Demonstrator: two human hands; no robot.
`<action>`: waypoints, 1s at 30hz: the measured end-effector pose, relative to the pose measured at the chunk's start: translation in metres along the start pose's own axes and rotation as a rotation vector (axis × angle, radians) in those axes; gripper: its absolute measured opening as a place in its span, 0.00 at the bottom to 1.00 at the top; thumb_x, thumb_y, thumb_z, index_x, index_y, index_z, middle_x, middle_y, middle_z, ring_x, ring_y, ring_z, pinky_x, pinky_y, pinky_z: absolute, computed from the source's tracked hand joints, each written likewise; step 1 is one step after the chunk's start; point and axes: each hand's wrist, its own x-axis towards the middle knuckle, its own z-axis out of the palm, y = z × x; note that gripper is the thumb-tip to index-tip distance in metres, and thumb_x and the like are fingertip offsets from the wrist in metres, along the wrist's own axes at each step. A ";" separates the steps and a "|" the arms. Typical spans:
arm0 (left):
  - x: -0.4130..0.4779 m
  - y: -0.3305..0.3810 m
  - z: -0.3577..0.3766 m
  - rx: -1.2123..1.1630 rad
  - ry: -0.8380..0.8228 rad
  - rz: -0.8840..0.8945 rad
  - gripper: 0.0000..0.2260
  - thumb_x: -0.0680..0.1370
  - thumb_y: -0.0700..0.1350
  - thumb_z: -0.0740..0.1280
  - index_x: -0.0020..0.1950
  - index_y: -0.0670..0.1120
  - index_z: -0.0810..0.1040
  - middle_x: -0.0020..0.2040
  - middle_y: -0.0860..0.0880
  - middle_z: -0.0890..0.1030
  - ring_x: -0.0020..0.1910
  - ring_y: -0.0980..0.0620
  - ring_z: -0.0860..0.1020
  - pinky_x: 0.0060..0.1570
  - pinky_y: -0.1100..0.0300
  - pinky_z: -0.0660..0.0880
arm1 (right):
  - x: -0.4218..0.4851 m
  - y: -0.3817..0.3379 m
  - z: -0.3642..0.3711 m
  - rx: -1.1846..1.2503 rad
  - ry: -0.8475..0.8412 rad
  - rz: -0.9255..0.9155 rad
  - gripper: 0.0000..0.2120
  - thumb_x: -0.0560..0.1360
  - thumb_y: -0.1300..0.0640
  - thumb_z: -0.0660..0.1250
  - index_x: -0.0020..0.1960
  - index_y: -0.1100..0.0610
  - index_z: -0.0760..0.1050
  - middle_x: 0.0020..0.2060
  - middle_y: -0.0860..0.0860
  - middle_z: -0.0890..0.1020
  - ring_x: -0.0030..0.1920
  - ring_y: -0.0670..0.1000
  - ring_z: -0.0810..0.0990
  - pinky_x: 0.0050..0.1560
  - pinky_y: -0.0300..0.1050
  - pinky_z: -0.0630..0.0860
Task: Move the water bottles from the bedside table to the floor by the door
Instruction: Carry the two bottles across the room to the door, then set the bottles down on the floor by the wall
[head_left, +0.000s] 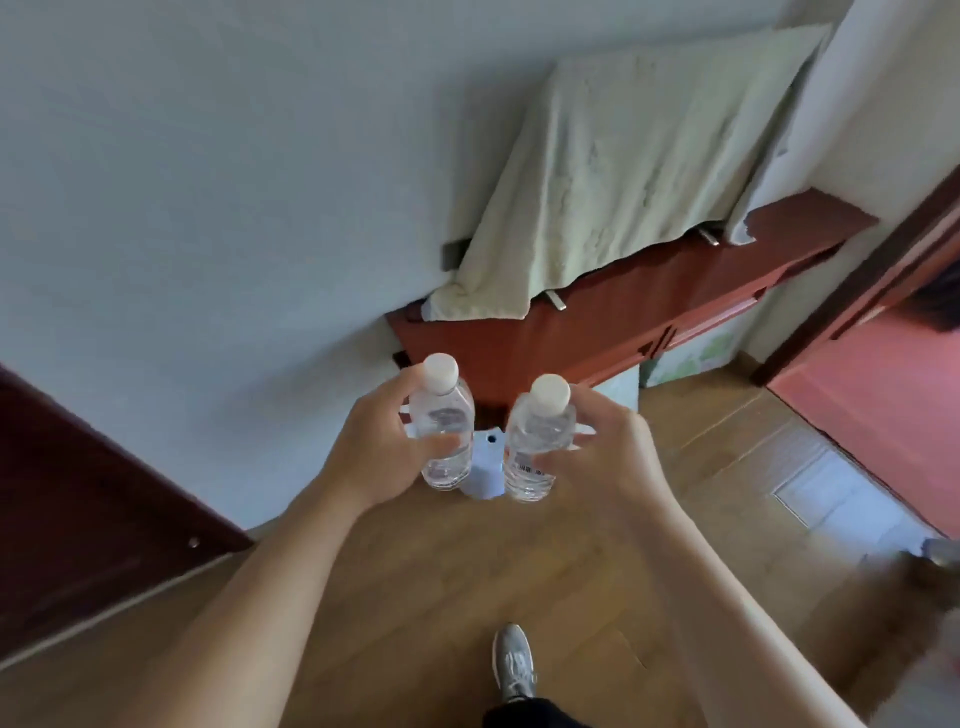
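Your left hand (379, 441) grips one clear white-capped plastic water bottle (444, 431) and your right hand (608, 447) the other bottle (535, 441), both upright, side by side, with the wooden floor (415, 571) straight below them.

Cloth (623, 171) on cabinet (613, 322), behind bottles (445, 431)

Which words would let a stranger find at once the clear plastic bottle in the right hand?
Find the red-brown wooden cabinet draped with a pale green towel. In front of it the left hand and the right hand each hold a clear white-capped plastic water bottle. Unlike the left-hand bottle, the right-hand bottle shows a barcode label near its base.
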 end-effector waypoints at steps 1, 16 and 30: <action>0.003 -0.004 -0.009 0.006 0.048 -0.029 0.27 0.67 0.47 0.81 0.58 0.66 0.75 0.54 0.61 0.81 0.54 0.63 0.78 0.51 0.66 0.74 | 0.017 -0.005 0.008 0.006 -0.054 -0.036 0.30 0.59 0.59 0.79 0.59 0.42 0.78 0.48 0.40 0.84 0.49 0.41 0.82 0.50 0.43 0.80; -0.005 -0.077 -0.072 -0.004 0.438 -0.397 0.29 0.67 0.50 0.81 0.65 0.60 0.74 0.58 0.63 0.80 0.59 0.61 0.78 0.61 0.53 0.76 | 0.143 -0.048 0.131 0.030 -0.588 -0.237 0.29 0.62 0.61 0.80 0.59 0.44 0.78 0.49 0.39 0.83 0.52 0.37 0.80 0.48 0.28 0.75; 0.057 -0.217 -0.029 0.016 0.262 -0.470 0.29 0.68 0.48 0.80 0.63 0.64 0.72 0.57 0.64 0.79 0.56 0.62 0.77 0.58 0.52 0.77 | 0.196 0.057 0.240 -0.018 -0.536 -0.117 0.23 0.64 0.59 0.77 0.55 0.42 0.77 0.44 0.39 0.83 0.48 0.37 0.80 0.48 0.38 0.79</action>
